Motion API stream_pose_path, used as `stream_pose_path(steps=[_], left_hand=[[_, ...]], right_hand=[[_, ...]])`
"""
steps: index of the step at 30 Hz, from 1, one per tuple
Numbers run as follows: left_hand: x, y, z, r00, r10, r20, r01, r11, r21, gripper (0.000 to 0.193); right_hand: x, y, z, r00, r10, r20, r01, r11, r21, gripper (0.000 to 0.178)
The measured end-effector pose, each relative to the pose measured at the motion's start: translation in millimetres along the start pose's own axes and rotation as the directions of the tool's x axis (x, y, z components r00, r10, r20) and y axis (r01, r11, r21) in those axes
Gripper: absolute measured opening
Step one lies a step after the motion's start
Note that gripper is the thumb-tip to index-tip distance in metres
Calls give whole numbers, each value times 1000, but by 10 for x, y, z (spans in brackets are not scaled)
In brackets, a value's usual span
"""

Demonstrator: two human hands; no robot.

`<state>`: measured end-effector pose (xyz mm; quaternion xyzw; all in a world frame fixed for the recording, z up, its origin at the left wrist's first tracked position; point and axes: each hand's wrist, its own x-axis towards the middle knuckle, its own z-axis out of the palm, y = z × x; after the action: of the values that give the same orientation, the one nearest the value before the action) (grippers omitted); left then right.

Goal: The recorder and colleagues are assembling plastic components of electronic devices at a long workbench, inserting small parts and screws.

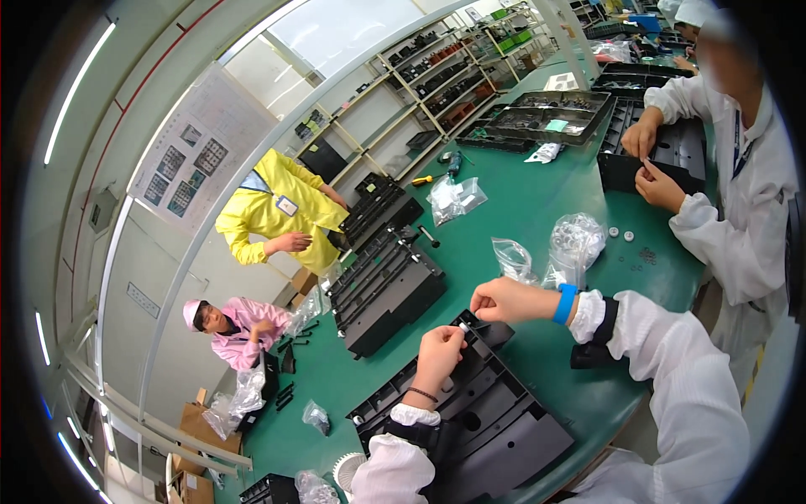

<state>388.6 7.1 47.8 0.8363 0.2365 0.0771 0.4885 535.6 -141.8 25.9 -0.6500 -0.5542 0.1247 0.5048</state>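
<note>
I am looking down at a green table (pixel 537 210). My left hand (pixel 438 357) is resting on a black plastic part (pixel 478 420) that is lying flat on the table right in front of me. Its fingers are curled in tight, and they are pinching a small white piece (pixel 463 327) at the top edge of the black part. My right hand (pixel 504 301) is reaching in from the right, just above the same spot, and its fingers are bunched close together too. The two hands are almost touching. I cannot tell if the right hand is holding anything of its own. It is wearing a blue wristband (pixel 566 303).

A stack of black trays (pixel 386 286) is sitting just past my hands. Clear plastic bags (pixel 571 244) are lying near my right hand. A person in a white coat (pixel 739 193) is working on my right, and a person in a yellow coat (pixel 281 210) is standing across the table.
</note>
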Motion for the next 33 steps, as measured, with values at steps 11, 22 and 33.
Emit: stream_pose_path(steps=[11,22,33], left_hand=[[-35,37,-26,1000,-24,8,24,1000,-7,23],[-39,65,-59,998,-55,19,54,998,23,23],[-37,70,-29,999,-51,16,50,998,32,23]], right_hand=[[56,275,204,997,75,-20,-65,953,296,18],[54,113,177,996,93,-3,-91,976,197,17],[37,192,127,997,-11,-81,15,999,46,24]])
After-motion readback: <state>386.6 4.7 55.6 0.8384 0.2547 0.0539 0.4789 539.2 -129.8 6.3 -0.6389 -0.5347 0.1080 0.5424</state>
